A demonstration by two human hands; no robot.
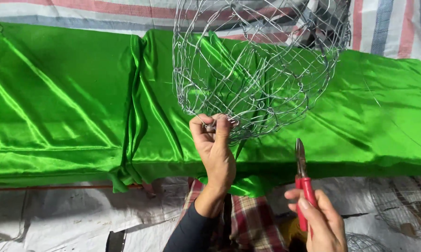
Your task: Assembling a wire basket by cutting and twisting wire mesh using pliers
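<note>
A: Status on the hands?

B: I see the left hand (216, 154) raised at centre frame, fingers (222, 125) pinching the bottom edge of a wire mesh basket (257, 65). Thumb and fingertips are pressed together on the wire there.

A: Basket position?

B: It fills the 12 to 1 o'clock part of the view, held up over the green satin cloth (66, 102). Rounded form of twisted, open silver mesh. Its top runs out of frame, so I can't tell the full shape.

A: Right hand?

B: The right hand (320, 221) is at 5 o'clock, low in frame, fingers wrapped around the red handles of a pair of pliers (302, 179). The metal jaws point up toward 12 and look closed. The tips are just below the basket, apart from it, not touching wire.

A: What's around?

B: The green cloth is draped over the tabletop and spans the whole width, with a bunched fold hanging at about 9 o'clock from the left hand. A striped tarp (392, 23) lies behind at 12. Red plaid fabric (250, 219) sits at 6, between the forearms. White sheeting (56, 214) covers the floor at 7 to 8. More wire mesh pieces (401, 210) lie at 4 o'clock, right edge, well apart from the pliers.
</note>
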